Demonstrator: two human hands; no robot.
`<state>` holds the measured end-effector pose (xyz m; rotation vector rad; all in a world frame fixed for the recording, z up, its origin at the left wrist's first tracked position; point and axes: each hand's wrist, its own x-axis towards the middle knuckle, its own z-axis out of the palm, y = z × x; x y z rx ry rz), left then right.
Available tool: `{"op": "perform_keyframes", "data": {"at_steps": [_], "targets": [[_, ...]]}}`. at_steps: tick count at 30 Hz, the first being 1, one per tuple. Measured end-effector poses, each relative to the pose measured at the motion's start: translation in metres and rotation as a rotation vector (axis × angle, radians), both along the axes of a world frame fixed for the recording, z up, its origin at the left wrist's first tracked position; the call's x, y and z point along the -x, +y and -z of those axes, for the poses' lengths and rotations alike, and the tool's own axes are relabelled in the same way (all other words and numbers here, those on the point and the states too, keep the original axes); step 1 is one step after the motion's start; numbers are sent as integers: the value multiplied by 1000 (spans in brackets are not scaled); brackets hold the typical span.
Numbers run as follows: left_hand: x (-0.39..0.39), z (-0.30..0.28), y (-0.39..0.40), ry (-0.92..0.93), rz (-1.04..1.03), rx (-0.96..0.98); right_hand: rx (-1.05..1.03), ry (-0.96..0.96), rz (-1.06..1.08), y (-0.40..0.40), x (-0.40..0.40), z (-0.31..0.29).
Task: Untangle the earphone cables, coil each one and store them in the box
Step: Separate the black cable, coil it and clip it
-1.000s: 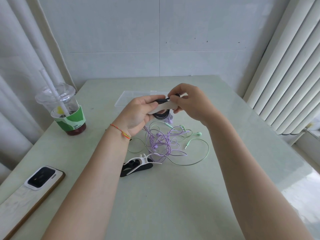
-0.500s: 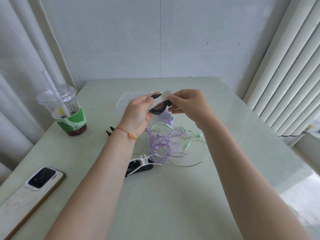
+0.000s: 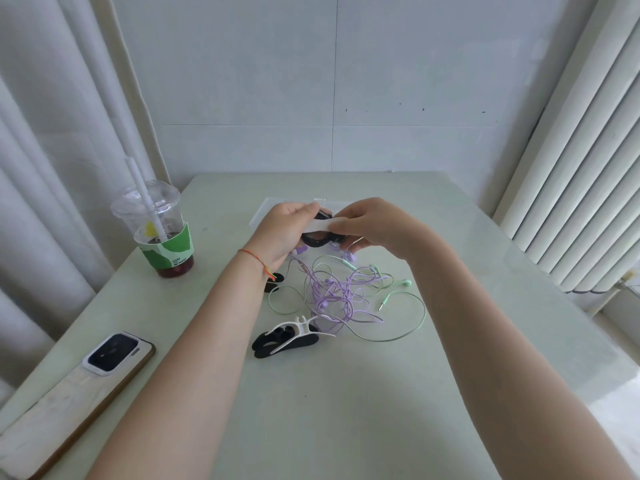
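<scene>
Above a pale green tabletop [image 3: 311, 410], a person's left hand [image 3: 287, 233] and right hand [image 3: 374, 226] together pinch a white strip [image 3: 323, 224] wrapped over a coiled black earphone cable [image 3: 317, 241]. Just nearer than the coil, purple earphone cables [image 3: 332, 296] and green earphone cables [image 3: 398, 327] lie tangled, with white and black cable winders [image 3: 287, 336] touching their near edge. The clear box [image 3: 263, 211] sits just beyond the hands, mostly hidden. Left of the tangle stands a lidded iced drink cup [image 3: 156, 230], its green sleeve lettering too small to read; a smartphone [image 3: 79, 393] lies near the tabletop's left edge. Open tabletop spreads toward the viewer. Grey wall tiles [image 3: 329, 81] and pale curtains [image 3: 571, 168] enclose the far corner.
</scene>
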<state>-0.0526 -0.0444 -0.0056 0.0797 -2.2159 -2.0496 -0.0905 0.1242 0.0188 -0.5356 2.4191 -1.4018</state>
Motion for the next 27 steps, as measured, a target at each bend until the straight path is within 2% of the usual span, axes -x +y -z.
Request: {"op": "perform_keyframes", "data": {"at_steps": [2,6,8,10,12,14,15,18,24,27], "targets": [[0,-4,0,13,-22,-6,-41,48,-17,-5,1,-3],[3,-11,-4,-5,-86,-139,-91,123,-25,-15,2,-7],[7,-9,-12,0,-139,-105,-103,188,33,-19,5,-8],[10,-6,-23,60,-290,0,-110,266,151,-22,13,-8],[14,1,-38,120,-453,221,-118,322,272,-25,22,-7],[20,13,-49,117,-487,495,-120,326,336,-29,30,-5],[22,19,-51,77,-457,553,-138,322,344,-33,33,-2],[25,32,-51,0,-393,562,-265,342,324,-41,40,10],[23,42,-57,14,-478,517,-576,318,223,-58,52,23],[23,47,-53,42,-524,518,-604,359,260,-57,51,24]]}}
